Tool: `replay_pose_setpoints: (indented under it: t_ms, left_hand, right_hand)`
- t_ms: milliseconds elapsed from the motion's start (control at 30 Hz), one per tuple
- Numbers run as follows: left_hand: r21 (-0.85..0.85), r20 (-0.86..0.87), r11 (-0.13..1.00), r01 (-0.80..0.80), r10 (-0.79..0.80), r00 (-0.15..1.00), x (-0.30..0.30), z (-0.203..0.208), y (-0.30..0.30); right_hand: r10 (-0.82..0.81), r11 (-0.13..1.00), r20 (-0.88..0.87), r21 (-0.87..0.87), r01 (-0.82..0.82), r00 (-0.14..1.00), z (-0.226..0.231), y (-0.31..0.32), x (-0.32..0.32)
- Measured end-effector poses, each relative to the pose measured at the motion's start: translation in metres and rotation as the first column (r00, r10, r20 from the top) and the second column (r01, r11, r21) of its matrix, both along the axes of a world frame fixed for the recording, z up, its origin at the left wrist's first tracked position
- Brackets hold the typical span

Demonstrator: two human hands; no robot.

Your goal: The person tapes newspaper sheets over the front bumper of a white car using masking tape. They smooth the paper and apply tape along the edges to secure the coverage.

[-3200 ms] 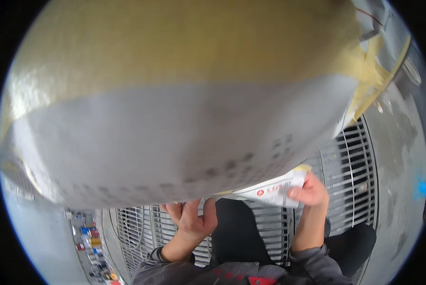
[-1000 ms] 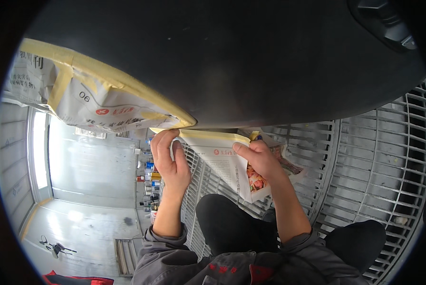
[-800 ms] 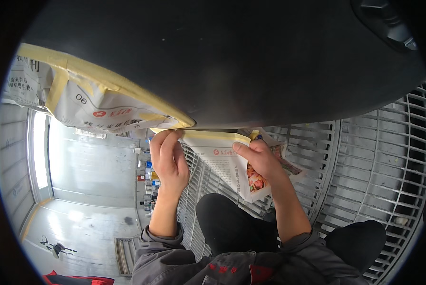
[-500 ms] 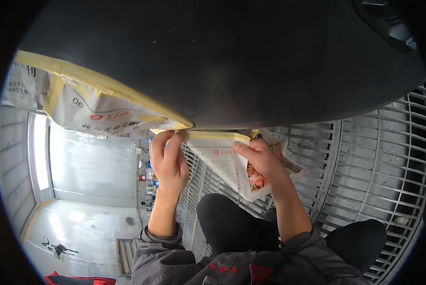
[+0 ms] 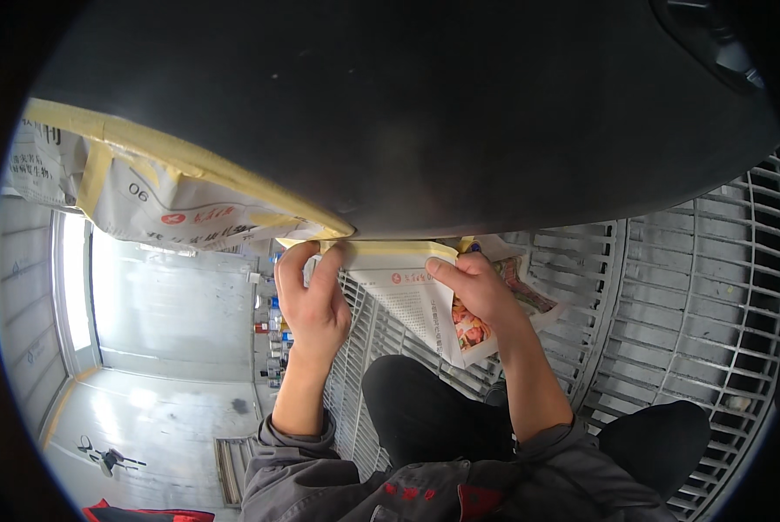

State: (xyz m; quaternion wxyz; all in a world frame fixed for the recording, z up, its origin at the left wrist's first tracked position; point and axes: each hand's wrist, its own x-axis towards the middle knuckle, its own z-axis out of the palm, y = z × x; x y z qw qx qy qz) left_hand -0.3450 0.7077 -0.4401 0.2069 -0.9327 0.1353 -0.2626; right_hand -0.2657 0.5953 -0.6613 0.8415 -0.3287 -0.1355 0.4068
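Yellow tape (image 5: 390,250) edging newspaper (image 5: 420,300), left hand (image 5: 313,300), right hand (image 5: 477,291) pressing

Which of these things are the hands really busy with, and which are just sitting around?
Busy with:
left hand and right hand, pressing the folded printed newspaper sheet
strip of yellow masking tape
big curved black panel

Just there:
grey metal floor grating
small coloured bottles far off

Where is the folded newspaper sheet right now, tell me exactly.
In the head view, the folded newspaper sheet hangs at centre under the dark panel, between the left hand and right hand, above the metal grating.
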Motion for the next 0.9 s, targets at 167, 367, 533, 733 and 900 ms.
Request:
replay_pose_setpoints:
  t_ms: [167, 367, 533, 733, 900]
  left_hand:
    - [-0.001, -0.004, 1.000, -0.029, 0.029, 1.000, -0.003, -0.005, 0.003]
    - [0.018, -0.009, 0.998, -0.062, 0.062, 0.998, -0.002, -0.008, -0.004]
    - [0.016, -0.001, 0.997, -0.072, 0.072, 0.997, -0.004, -0.013, -0.001]
    - [-0.003, 0.010, 0.995, -0.102, 0.102, 0.995, -0.005, -0.023, 0.000]
    - [0.029, 0.002, 0.991, -0.134, 0.134, 0.991, -0.007, -0.028, -0.010]
  right_hand:
    - [-0.002, 1.000, 0.035, -0.030, 0.003, 0.999, 0.002, -0.002, 0.002]
    - [-0.089, 0.996, 0.022, 0.010, 0.089, 0.996, -0.008, 0.013, -0.002]
    - [0.011, 0.999, 0.033, -0.035, -0.010, 0.999, 0.001, 0.000, 0.003]
    - [-0.027, 1.000, 0.015, -0.011, 0.027, 1.000, -0.002, 0.005, 0.002]
    - [-0.115, 0.993, -0.012, 0.001, 0.115, 0.993, 0.005, 0.005, 0.001]
